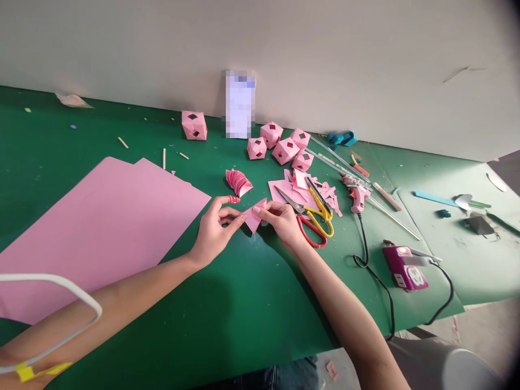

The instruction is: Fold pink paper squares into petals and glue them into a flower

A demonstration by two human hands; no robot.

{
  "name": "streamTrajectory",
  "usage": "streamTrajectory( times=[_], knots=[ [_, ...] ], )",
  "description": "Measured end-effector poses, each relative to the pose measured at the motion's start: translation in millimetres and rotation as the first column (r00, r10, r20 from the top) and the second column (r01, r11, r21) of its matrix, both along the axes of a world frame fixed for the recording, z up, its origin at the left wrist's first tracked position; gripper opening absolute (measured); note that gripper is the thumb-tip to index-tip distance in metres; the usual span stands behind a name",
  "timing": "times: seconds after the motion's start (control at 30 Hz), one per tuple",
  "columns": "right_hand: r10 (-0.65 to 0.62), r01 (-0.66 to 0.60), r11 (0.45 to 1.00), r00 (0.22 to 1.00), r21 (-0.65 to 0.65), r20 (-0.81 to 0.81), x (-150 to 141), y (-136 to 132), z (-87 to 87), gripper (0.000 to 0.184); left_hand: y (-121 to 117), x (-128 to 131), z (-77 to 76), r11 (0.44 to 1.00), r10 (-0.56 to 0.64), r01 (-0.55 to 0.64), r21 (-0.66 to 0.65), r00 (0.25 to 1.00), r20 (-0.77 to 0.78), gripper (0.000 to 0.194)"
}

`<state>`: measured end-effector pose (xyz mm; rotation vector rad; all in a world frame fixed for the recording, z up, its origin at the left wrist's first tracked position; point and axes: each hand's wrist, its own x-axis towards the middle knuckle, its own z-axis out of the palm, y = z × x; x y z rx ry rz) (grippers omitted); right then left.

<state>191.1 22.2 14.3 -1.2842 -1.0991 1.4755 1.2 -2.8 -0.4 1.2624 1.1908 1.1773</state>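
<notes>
Between my two hands is a small folded piece of pink paper [254,221], a pointed corner facing down. My left hand [215,227] pinches its left corner between thumb and fingers; a red patterned wrap covers one fingertip. On the right side, my right hand [281,219] grips the same piece with the thumb on top, its other fingers partly hidden behind. Just beyond lies a fanned stack of folded pink pieces [238,182]. Close to my right hand are red-handled scissors [311,232] and yellow-handled scissors [323,211], resting by pink paper scraps [284,190].
Large pink sheets [109,216] cover the table's left. Several pink paper polyhedra [285,150] stand at the back, with one more [194,125] left of a propped phone [239,105]. To the right lie a pink glue gun [358,197], its cord and a purple power socket [404,268].
</notes>
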Motion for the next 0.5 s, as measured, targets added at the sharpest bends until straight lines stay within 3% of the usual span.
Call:
streamTrajectory(
  times=[0.5],
  knots=[
    [-0.039, 0.031, 0.998, 0.986, -0.052, -0.162, 6.3, 5.6, 0.4, 0.047, -0.2, -0.2, 2.2, 1.000, -0.015, 0.015, -0.020, 1.000, 0.000, 0.042]
  ],
)
